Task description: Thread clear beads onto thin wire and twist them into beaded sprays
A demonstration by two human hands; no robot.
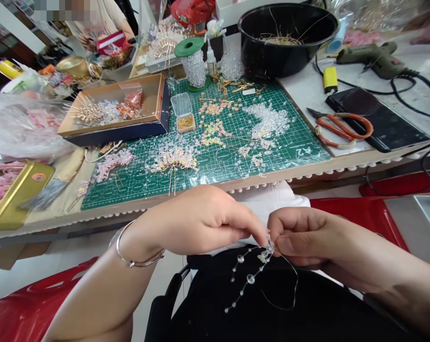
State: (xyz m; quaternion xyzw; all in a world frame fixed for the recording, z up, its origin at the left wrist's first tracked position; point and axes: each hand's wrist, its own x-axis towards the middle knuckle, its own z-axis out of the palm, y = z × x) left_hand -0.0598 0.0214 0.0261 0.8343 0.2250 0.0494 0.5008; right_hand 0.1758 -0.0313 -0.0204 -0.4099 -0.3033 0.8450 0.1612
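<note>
Left hand (200,223) and right hand (307,232) meet over the person's dark lap, just in front of the counter (282,172), with a small beaded piece (250,279) at their fingertips. It is mostly clear: a tight bunch of glassy beads at the top, a pale petal-like bit among them, and two thin strands hanging down to the left. Both strands carry round beads of mixed size, spaced along their length; the longer one ends in a little bead. From the bunch a fine wire (296,278) loops out below the right hand, its end loose. The right hand is nearly closed, thumb pressed to the bent forefinger, pinching the piece at its top. The left hand, palm down, is loosely curled, its forefinger reaching to the bunch and touching it; whether its thumb also grips is hidden. A thin bracelet (118,247) circles the left wrist. Beyond the hands, a green cutting mat (144,185) lies on the counter, bearing a beaded hair comb (172,162) and scattered clear beads (272,121). Orange-handled pliers (367,128) rest partly over a black phone (396,121).
</note>
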